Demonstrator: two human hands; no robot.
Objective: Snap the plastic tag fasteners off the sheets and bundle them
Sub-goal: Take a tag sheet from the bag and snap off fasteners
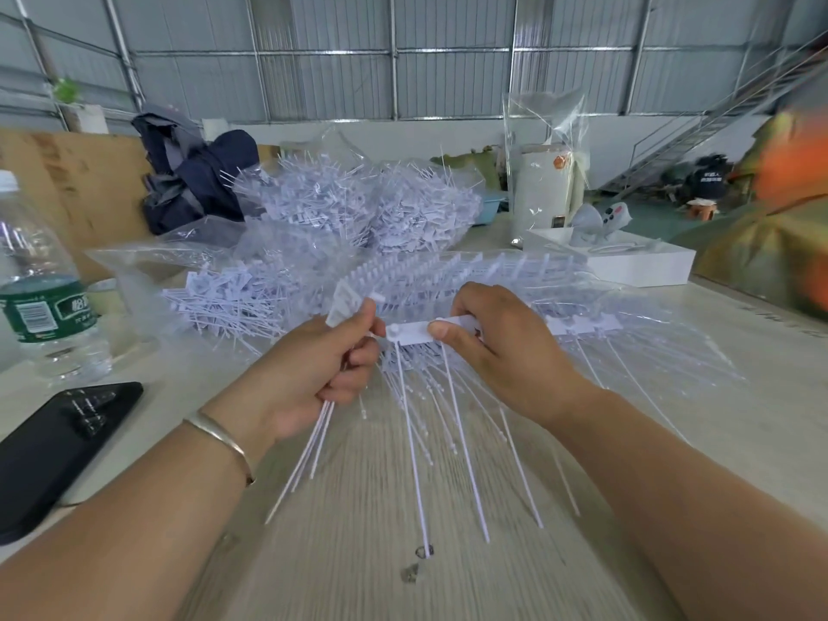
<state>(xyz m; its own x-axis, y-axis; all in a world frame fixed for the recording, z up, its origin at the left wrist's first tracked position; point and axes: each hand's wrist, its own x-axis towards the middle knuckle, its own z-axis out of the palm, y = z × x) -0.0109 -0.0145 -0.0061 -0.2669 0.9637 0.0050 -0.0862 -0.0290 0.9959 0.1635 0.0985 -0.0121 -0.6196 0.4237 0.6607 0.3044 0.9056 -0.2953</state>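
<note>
A small bundle of fasteners [313, 434] is gripped in the curled fingers of the left hand [313, 374], heads up by the thumb, tails hanging twd the table [358, 553]; the sheet [506, 327] is pinched at its near bar by the right hand [488, 347], thumb on top, other fingers hidden behind; far end blurred. Loose fasteners are piled in clear bags [358, 208] beyond; bottle [40, 289] and phone [49, 445] at left, both cut off by the frame edge.
</note>
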